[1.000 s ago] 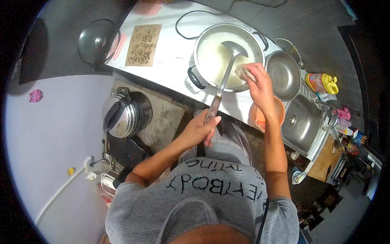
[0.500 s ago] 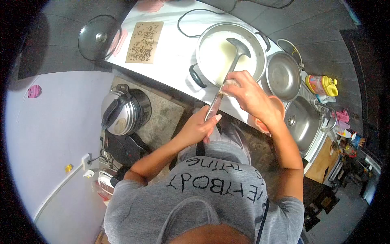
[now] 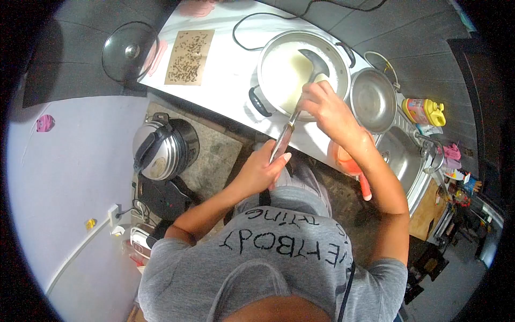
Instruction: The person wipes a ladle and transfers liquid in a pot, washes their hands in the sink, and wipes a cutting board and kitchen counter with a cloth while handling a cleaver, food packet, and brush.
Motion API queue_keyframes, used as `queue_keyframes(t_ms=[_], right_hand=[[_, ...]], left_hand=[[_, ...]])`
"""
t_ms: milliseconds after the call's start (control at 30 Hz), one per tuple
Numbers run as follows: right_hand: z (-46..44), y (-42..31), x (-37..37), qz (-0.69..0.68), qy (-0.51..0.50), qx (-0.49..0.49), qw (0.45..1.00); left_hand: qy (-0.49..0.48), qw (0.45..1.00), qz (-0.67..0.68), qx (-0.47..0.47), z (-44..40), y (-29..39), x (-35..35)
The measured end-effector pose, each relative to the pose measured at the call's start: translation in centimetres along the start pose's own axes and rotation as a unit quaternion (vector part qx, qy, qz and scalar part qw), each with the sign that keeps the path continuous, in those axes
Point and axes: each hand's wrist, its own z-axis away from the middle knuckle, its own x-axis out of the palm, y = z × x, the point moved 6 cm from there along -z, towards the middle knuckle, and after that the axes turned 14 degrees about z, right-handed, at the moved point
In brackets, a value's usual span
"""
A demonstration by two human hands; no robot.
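My left hand [image 3: 266,166] is wrapped round the handle of a metal ladle [image 3: 283,136] below the pot. The ladle's head rests over a large steel pot [image 3: 259,75] that holds a pale, whitish liquid [image 3: 286,68]. My right hand [image 3: 324,105] is closed at the upper part of the ladle's shaft, over the pot's near right rim. A small pale piece, the cloth or sponge seen earlier, shows at its fingers, mostly hidden. Under my right forearm is an orange container [image 3: 345,159] with a handle.
To the pot's right are a steel pan [image 3: 373,101], a sink [image 3: 403,161] and a yellow bottle [image 3: 424,111]. A speckled brown sheet [image 3: 189,58] lies left on the counter, near a glass lid [image 3: 130,51]. A pressure cooker [image 3: 167,146] stands below left.
My right hand has moved left from the pot's rim onto the ladle's shaft, then slid up it towards the ladle's head. My left hand has kept its hold on the handle.
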Motion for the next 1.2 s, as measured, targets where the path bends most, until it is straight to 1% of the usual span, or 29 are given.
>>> queue_keyframes(t_ms=[100,200,300,367,400,467,500,567,700,767,800,833,900,933,967,1033,1067,1133,1167,1200], right_hand=[[-0.4,0.9,0.1,0.023,0.014,0.002,1.000],[-0.4,1.4,0.4,0.047,0.008,-0.010,0.999],[-0.5,1.4,0.4,0.011,0.003,-0.009,1.000],[-0.7,0.8,0.0,-0.030,-0.005,-0.014,0.999],[-0.6,0.3,-0.2,-0.030,-0.005,-0.014,0.999],[-0.6,-0.6,-0.3,-0.099,-0.024,-0.008,0.995],[-0.7,-0.5,-0.5,-0.099,-0.024,-0.009,0.995],[-0.7,-0.9,-0.5,-0.041,-0.039,-0.043,0.998],[-0.7,0.3,-0.1,-0.029,-0.033,-0.041,0.998],[-0.7,1.7,0.0,0.033,-0.006,-0.031,0.999],[-0.6,2.6,0.4,0.028,-0.024,-0.005,0.999],[-0.4,3.2,0.6,0.030,-0.023,-0.005,0.999],[-0.1,4.4,0.7,0.022,0.001,0.037,0.999],[0.1,4.7,0.1,-0.018,0.048,0.072,0.996],[0.1,4.6,-0.2,-0.018,0.048,0.069,0.996],[0.4,5.2,-1.4,-0.132,0.098,0.159,0.973],[0.5,4.9,-1.4,-0.133,0.097,0.159,0.974],[1.1,5.3,-0.7,-0.265,0.072,0.235,0.932],[1.3,5.2,-0.7,-0.265,0.071,0.235,0.933],[1.7,5.3,0.1,-0.353,0.036,0.280,0.892]], left_hand=[[-0.003,1.000,-0.021,0.013,0.0,0.2,0.0],[0.005,1.000,-0.021,0.000,0.1,0.0,0.0],[0.006,1.000,-0.020,-0.004,0.1,-0.5,-0.2],[0.029,0.998,-0.054,0.033,-0.1,-0.2,-0.5],[0.029,0.998,-0.054,0.034,-0.2,-0.5,-0.6],[0.042,0.996,-0.058,0.061,-0.5,-0.9,-1.1],[0.043,0.996,-0.058,0.061,-0.5,-0.6,-1.1],[0.027,0.999,-0.034,0.018,-0.1,-0.2,-0.9],[0.036,0.999,-0.037,0.014,0.3,-0.2,-0.7],[0.030,0.999,-0.020,0.008,0.5,-0.3,-0.6],[0.030,0.999,-0.021,0.009,0.5,-0.4,-0.6],[0.024,1.000,-0.009,0.010,0.5,-0.6,-0.4],[0.017,1.000,0.003,0.011,0.5,-0.4,-0.4],[0.004,1.000,0.024,-0.001,0.7,-0.2,-0.2],[-0.009,0.999,0.044,-0.013,0.7,0.0,0.0],[-0.013,0.999,0.048,-0.005,0.7,0.1,0.0],[-0.021,0.999,0.049,0.003,0.7,0.1,0.0],[-0.022,0.999,0.048,0.008,0.6,0.1,-0.1],[-0.023,0.999,0.046,0.014,0.5,0.1,-0.1],[-0.023,0.999,0.047,0.014,0.5,0.2,0.0]])
